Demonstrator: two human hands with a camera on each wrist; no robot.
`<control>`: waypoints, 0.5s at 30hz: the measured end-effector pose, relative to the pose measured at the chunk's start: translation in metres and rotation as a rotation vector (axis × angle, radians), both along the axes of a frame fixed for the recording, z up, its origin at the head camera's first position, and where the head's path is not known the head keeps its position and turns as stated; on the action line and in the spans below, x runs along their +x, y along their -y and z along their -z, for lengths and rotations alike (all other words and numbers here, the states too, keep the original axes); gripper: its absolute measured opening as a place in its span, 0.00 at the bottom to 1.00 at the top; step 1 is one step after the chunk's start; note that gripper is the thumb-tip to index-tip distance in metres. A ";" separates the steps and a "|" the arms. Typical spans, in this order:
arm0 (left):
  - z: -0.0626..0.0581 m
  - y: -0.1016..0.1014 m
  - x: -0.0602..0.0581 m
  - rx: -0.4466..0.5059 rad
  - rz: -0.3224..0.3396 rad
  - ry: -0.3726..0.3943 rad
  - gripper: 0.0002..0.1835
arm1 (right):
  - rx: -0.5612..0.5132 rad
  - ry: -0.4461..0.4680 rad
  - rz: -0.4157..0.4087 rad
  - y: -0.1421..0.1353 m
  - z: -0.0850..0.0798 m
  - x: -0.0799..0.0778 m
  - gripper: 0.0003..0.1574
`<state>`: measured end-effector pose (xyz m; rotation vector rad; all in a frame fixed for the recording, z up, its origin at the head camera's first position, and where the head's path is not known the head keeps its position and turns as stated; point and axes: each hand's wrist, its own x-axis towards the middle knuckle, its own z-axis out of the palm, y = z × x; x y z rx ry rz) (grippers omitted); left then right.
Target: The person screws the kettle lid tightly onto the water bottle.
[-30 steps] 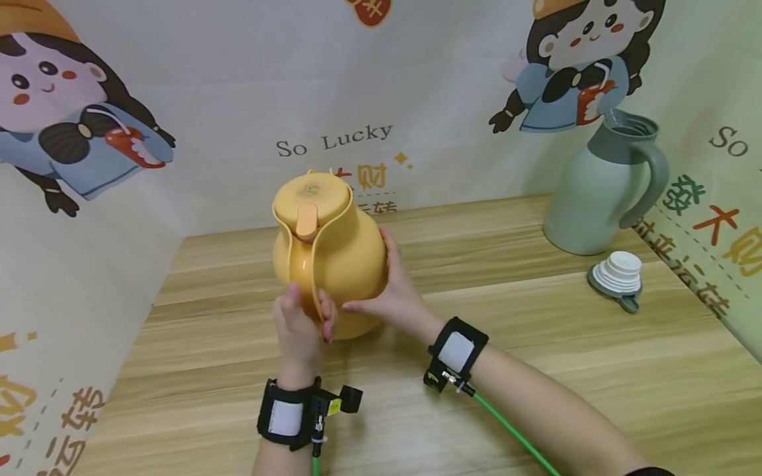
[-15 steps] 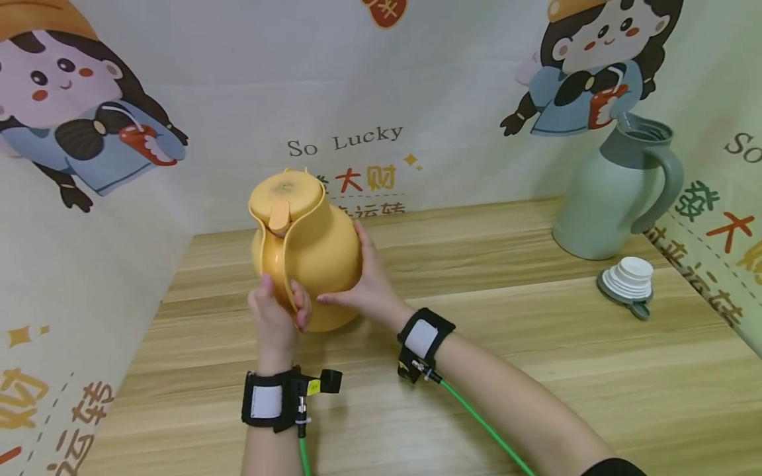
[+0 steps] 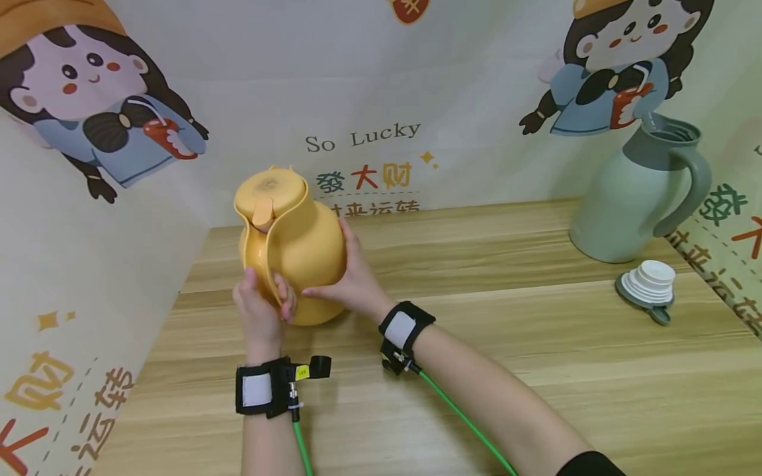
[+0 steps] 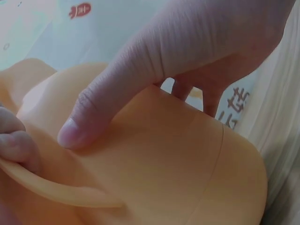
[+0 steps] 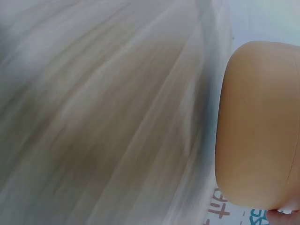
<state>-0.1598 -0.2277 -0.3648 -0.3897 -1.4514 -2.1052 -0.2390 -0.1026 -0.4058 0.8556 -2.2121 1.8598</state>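
A yellow round-bellied thermos jug [image 3: 315,244], its lid [image 3: 270,188] on, is held between both hands at left of centre. My left hand [image 3: 262,311] grips its handle [image 3: 254,254], fingers curled round it. My right hand [image 3: 351,284] holds the right side of the belly, thumb across the front; most of its fingers are hidden behind in the head view. The left wrist view shows the right thumb [image 4: 79,126] on the smooth body and left fingertips [image 4: 18,145] by the handle. In the right wrist view, the jug's base [image 5: 253,126] looks raised off the table.
A pale green thermos jug [image 3: 619,198] with a grey neck stands open-topped at the back right. In front of it lies a white stopper [image 3: 655,277] with a grey rim. A printed backdrop [image 3: 357,66] rises behind the wooden table [image 3: 476,330].
Both hands have carried the yellow jug leftward, away from the green one, their hold unchanged. The head view has shifted a little. The green jug and stopper stay where they were.
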 end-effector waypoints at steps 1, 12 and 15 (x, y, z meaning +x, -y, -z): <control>0.002 0.001 -0.002 0.001 -0.002 0.002 0.31 | 0.000 -0.002 0.001 0.000 0.001 -0.001 0.80; 0.014 0.011 -0.014 0.062 0.102 -0.035 0.28 | 0.042 -0.025 0.048 0.007 0.011 -0.006 0.79; 0.013 0.011 -0.016 0.069 0.115 -0.042 0.29 | 0.039 -0.012 0.054 0.008 0.011 -0.006 0.78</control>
